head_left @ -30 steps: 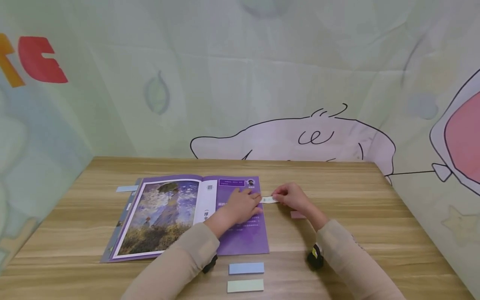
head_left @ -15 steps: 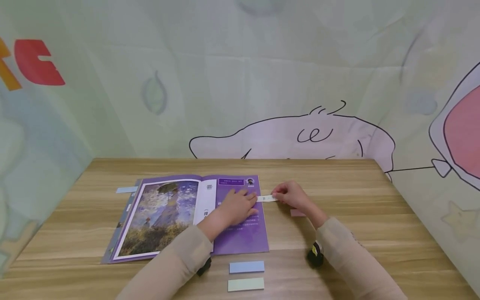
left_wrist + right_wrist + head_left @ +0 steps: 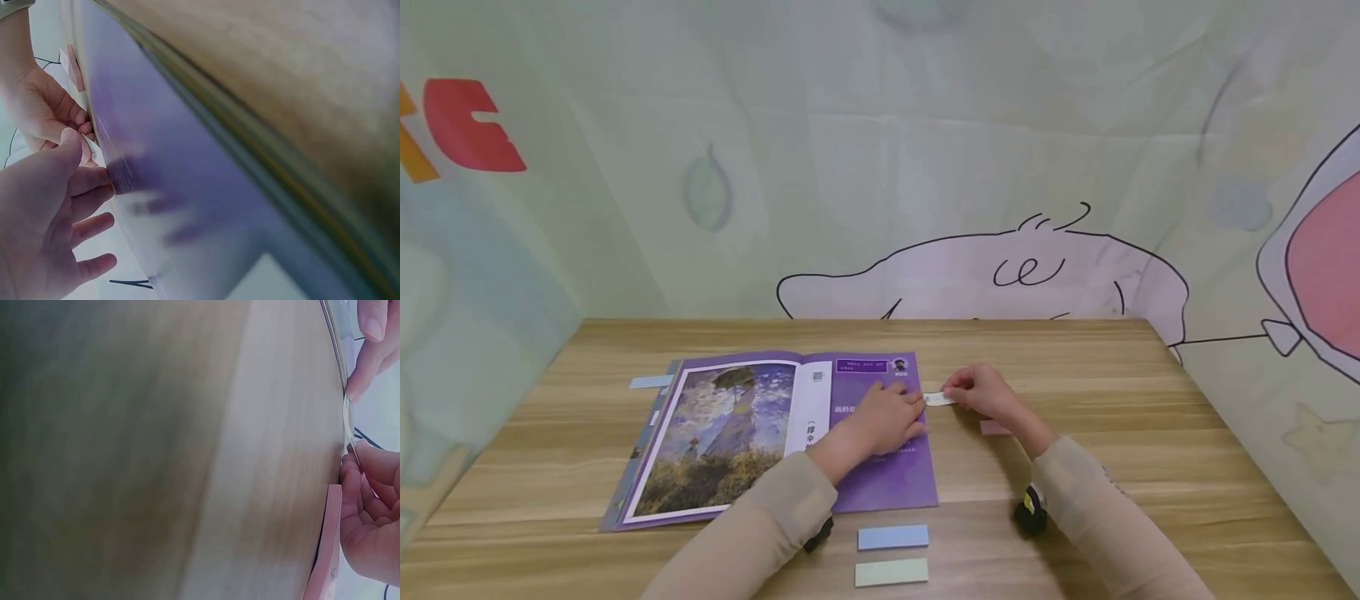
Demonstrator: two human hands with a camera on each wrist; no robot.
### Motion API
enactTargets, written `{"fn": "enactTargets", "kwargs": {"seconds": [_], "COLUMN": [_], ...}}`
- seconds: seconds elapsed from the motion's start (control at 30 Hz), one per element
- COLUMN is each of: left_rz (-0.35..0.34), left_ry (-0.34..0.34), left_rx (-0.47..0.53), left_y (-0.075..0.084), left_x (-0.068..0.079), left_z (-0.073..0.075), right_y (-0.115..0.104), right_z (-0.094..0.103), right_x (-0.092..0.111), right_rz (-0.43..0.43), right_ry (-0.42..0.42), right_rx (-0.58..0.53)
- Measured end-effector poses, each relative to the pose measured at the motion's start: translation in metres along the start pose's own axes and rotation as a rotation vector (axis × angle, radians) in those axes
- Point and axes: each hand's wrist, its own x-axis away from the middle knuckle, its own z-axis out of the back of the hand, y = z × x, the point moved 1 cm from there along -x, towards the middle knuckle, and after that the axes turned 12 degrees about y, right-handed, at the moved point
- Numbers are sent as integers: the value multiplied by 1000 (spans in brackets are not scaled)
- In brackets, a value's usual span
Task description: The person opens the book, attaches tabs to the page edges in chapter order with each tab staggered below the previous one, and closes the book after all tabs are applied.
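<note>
A magazine-like book with purple pages [image 3: 891, 487] lies open on the table, its left page bearing a painting of a figure with a parasol. My left hand [image 3: 886, 419] rests on the right page, its fingers extended and the fingertips at the page's right edge, touching the inner end of a pale sticky tab [image 3: 937, 398]. Dark handwriting shows on that tab, which reaches out past the edge. My right hand [image 3: 988, 393] pinches its outer end between thumb and fingers. In the right wrist view the tab [image 3: 347, 419] bows between both hands.
A pink sticky-note pad [image 3: 996, 427] lies beneath the right wrist. Nearer the front are a blue pad [image 3: 892, 537] and a pale green pad [image 3: 891, 572]. A blue tab [image 3: 651, 382] juts from the book's left edge. A patterned fabric wall stands behind the table.
My left hand slid slightly left along the tab, uncovering more of it, then came back to the page edge. My right hand kept its pinch on the outer end.
</note>
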Motion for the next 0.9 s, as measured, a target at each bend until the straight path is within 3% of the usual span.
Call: {"fn": "enactTargets", "kwargs": {"seconds": [0.2,0.5,0.9], "left_rz": [36,29,27], "left_ry": [-26,1,-40], "left_rx": [-53,-53,73], "left_y": [-4,-11,-21], "left_x": [-1,17,51], "left_z": [-4,1,7], "right_y": [-1,1,-1], "right_z": [0,2,15], "right_x": [1,2,9], "right_rz": [-6,-58,-115], "right_ry": [4,44,59], "right_rx": [-6,-5,-3]}}
